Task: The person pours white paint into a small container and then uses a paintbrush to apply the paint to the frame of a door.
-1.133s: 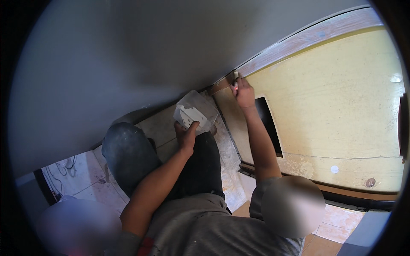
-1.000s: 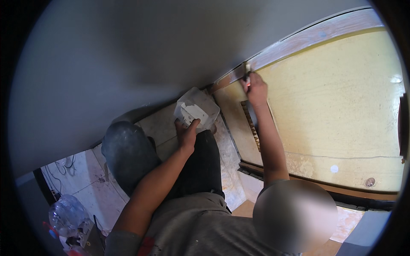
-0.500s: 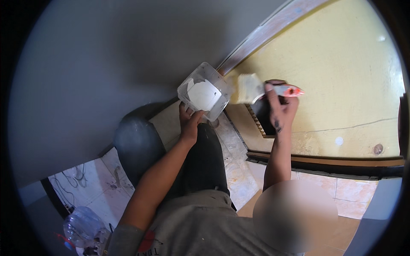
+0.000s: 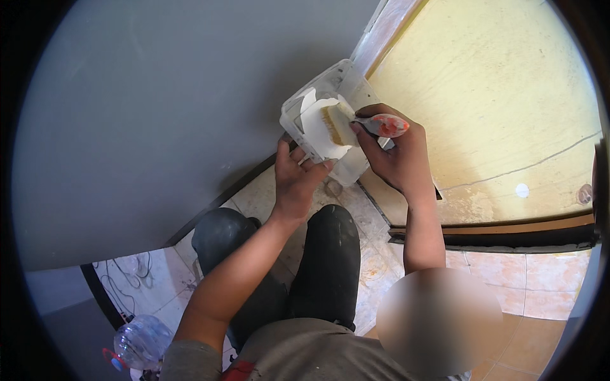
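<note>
My left hand (image 4: 295, 184) grips a clear plastic tub (image 4: 348, 79) by its near side, and the tub tilts slightly. White paint (image 4: 318, 136) coats the inside. Between the fingers and thumb of my right hand (image 4: 408, 159) is a wide paintbrush (image 4: 385, 126), its handle pale and smeared with orange-red. The brush's bristles (image 4: 335, 126) lie within the tub over the white paint; whether they touch it I cannot tell. My right hand is at the tub's right edge.
A grey wall (image 4: 146, 140) rises on the left. To the right is a yellowish panel (image 4: 489, 108) with a dark lower edge (image 4: 495, 238). A clear plastic bottle (image 4: 143, 343) and thin cables (image 4: 130, 279) are on the tiled floor (image 4: 168, 298) at lower left.
My right hand has brought the brush left, from beside the yellowish panel into the tub. The tub and my left hand have shifted up and slightly right in view.
</note>
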`<state>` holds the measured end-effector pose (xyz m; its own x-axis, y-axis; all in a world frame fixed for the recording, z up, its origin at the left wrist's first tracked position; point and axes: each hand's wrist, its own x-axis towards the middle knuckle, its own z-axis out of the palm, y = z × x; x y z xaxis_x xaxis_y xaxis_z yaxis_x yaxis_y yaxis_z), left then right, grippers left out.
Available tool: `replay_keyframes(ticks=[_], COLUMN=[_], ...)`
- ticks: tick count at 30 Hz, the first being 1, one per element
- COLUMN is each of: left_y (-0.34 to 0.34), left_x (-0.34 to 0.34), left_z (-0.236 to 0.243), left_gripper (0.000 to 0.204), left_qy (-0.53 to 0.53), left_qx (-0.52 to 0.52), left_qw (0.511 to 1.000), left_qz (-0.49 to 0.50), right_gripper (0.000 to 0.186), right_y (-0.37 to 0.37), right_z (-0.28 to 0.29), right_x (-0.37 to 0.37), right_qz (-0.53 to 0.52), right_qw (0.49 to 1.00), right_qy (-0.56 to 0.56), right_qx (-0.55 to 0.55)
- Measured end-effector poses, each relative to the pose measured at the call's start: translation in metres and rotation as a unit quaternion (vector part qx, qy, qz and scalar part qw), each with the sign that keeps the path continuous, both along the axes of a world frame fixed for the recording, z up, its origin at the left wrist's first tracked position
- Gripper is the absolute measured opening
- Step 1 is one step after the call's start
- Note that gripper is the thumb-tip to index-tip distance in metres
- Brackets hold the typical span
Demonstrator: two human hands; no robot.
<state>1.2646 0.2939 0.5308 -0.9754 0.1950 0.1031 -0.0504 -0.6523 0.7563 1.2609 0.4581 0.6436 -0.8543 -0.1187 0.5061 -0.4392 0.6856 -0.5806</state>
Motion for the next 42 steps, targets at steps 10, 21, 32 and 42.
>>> replay_keyframes(ticks=[10, 21, 32, 42], left_y=[-0.007, 0.029, 0.028, 0.034], left_x=[-0.005, -0.009, 0.047, 0.067], left_z=[-0.007, -0.227, -0.373, -0.402], left_gripper=[0.074, 0.071, 0.078, 0.079], left_qy=[-0.039, -0.238, -0.386, -0.433], left_qx=[-0.033, 0.074, 0.014, -0.005], left_qw=[0.997, 0.968, 0.919, 0.900], left_qz=[0.052, 0.022, 0.078, 0.053], right_gripper=[0.016, 0.028, 0.041, 0.034], right_y=[0.011, 0.075, 0.064, 0.082], right_z=[-0.016, -0.157, -0.333, -0.324], right_x=[-0.020, -0.030, -0.114, -0.152], right_qz=[0.001, -0.150, -0.087, -0.100], right_qw=[0.995, 0.818, 0.992, 0.961], right_qy=[-0.025, -0.079, 0.024, 0.080], right_qx=[-0.097, -0.549, 0.088, 0.246])
